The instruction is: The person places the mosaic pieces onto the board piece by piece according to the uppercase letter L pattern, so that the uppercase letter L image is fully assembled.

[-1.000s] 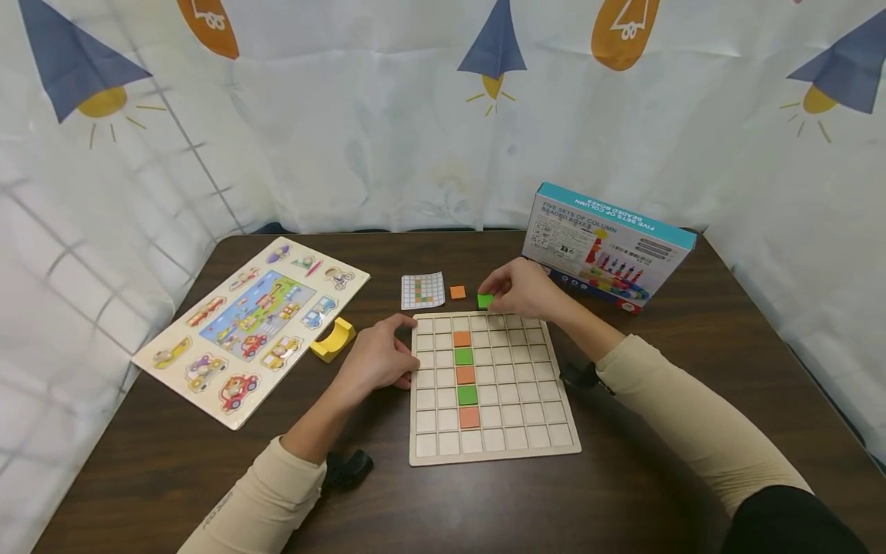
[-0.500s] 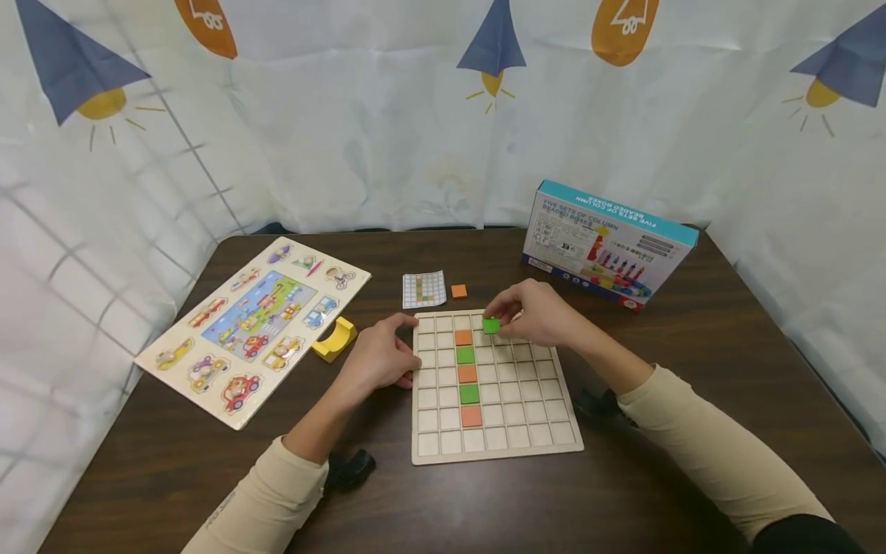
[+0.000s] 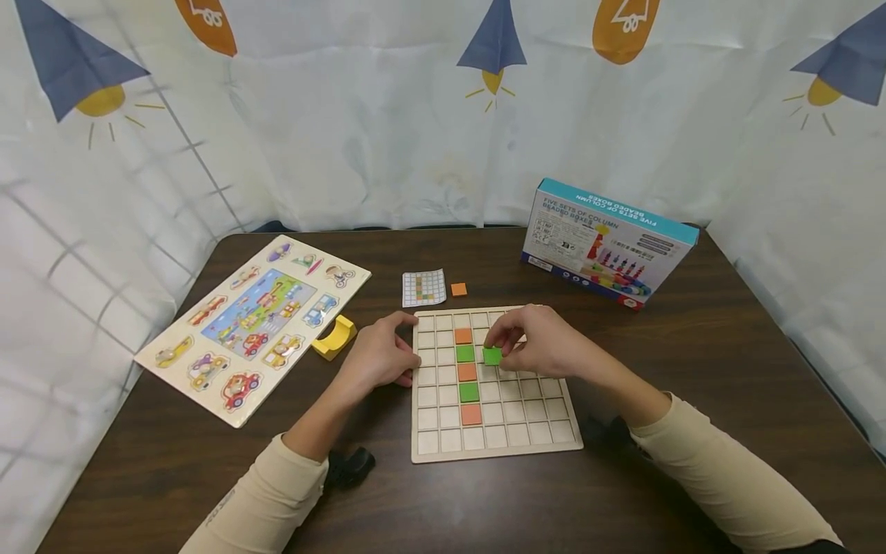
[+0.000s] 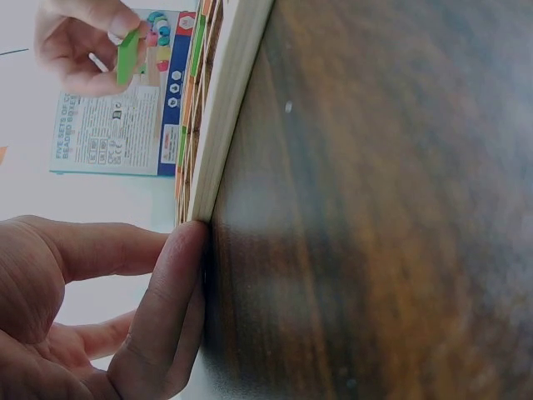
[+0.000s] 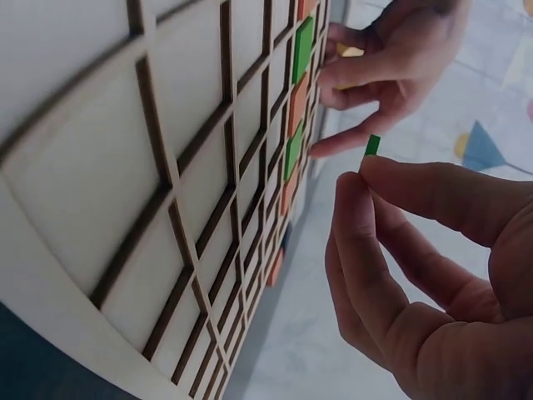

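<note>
My right hand (image 3: 543, 342) pinches a green square tile (image 3: 492, 356) between thumb and fingertips, above the wooden grid board (image 3: 515, 437). In the right wrist view the tile (image 5: 372, 145) shows edge-on, apart from the board. A column of alternating orange tiles (image 3: 471, 415) and green tiles (image 3: 468, 392) lies in the board's cells, left of the held tile. My left hand (image 3: 379, 354) touches the board's left edge, with thumb and a finger spread along it. In the left wrist view its fingertips (image 4: 187, 237) meet the board's side.
A loose orange tile (image 3: 459, 289) and a small grid pattern card (image 3: 424, 288) lie behind the board. A vehicle puzzle board (image 3: 214, 338) is at the left, beside a yellow curved block (image 3: 334, 337). A printed box (image 3: 609, 245) stands at the back right.
My right hand has brought the green tile from behind the board toward me, over the grid. The left hand stays at the board's edge.
</note>
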A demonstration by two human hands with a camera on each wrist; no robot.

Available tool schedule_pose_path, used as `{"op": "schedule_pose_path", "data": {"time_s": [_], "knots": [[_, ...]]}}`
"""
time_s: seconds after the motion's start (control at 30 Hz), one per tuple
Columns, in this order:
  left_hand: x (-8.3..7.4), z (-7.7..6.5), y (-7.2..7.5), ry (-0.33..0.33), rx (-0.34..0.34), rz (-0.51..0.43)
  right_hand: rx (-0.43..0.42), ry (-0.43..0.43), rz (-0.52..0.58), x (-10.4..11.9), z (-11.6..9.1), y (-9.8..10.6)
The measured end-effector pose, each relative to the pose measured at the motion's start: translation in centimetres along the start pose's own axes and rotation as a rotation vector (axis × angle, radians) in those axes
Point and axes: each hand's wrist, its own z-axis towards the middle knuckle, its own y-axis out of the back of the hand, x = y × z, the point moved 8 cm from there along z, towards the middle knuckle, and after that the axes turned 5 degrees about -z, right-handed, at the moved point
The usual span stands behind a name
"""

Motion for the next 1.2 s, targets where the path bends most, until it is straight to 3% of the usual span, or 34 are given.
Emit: {"op": "schedule_pose_path", "data": {"time_s": [0.67,0.97,1.2], "knots": [[0.0,0.0,0.0,0.008,0.003,0.002,0.118,0.005,0.027,0.7,-1.6,-2.9],[-0.1,0.0,-0.2,0.004,0.007,-0.003,0.134,-0.01,-0.024,0.5,-1.8,-3.6],[-0.1,0.0,0.0,0.002,0.003,0.007,0.151,0.034,-0.042,1.0,-1.9,-4.0]]}}
